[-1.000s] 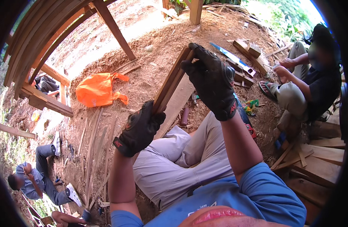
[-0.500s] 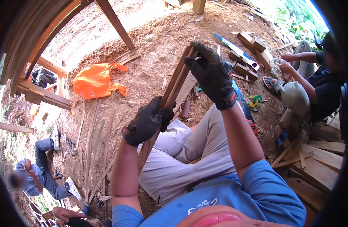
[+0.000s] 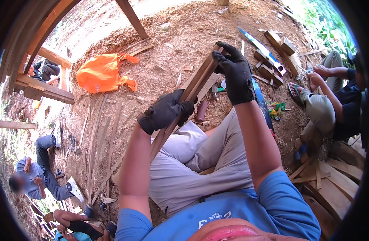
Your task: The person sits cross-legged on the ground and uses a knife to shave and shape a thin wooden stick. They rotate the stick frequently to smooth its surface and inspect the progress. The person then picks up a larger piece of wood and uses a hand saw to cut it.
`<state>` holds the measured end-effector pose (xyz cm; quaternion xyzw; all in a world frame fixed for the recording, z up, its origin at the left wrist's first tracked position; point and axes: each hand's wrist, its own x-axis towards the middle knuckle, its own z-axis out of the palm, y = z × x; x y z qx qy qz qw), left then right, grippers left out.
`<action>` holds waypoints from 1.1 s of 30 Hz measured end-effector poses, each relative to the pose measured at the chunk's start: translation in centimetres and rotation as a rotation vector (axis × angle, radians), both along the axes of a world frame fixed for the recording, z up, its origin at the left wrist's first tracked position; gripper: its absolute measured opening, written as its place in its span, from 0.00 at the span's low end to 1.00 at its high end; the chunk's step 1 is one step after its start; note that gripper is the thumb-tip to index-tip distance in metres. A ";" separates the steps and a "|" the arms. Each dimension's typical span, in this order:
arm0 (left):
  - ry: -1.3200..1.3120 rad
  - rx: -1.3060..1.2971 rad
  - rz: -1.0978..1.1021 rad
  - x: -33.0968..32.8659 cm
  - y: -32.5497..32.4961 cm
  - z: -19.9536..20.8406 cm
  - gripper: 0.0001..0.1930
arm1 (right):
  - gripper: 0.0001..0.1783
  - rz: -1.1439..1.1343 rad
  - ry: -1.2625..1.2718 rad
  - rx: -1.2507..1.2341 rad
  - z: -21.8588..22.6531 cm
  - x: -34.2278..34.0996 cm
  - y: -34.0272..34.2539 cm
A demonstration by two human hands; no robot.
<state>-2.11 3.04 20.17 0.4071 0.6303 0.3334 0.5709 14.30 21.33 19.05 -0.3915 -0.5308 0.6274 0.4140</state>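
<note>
Currently both gloved hands, left hand (image 3: pixel 165 114) and right hand (image 3: pixel 234 72), are clamping wooden slats (image 3: pixel 192 86) pointing toward one o'clock; slats risking sliding apart, pinching fingers.

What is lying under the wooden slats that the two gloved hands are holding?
Under the wooden slats held by the left hand and right hand lie sawdust ground and the person's grey trousers. The slats' lower end is hidden by the left forearm.

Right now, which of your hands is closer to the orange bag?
Left. The left hand grips the wood strips to the right of and below the orange bag; the right hand grips their top end, farther right.
</note>
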 end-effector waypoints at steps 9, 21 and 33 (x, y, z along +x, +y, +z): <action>0.060 -0.227 0.106 -2.4 0.8 -6.2 0.20 | 0.21 -0.100 -0.066 -0.118 -11.0 -1.9 9.4; 0.201 -0.267 0.131 -2.5 2.8 -14.1 0.26 | 0.20 -0.073 -0.243 -0.280 -24.4 -3.2 13.2; 0.185 -0.278 0.321 -0.1 3.6 -12.0 0.15 | 0.23 -0.158 -0.274 -0.151 -21.3 -2.8 11.3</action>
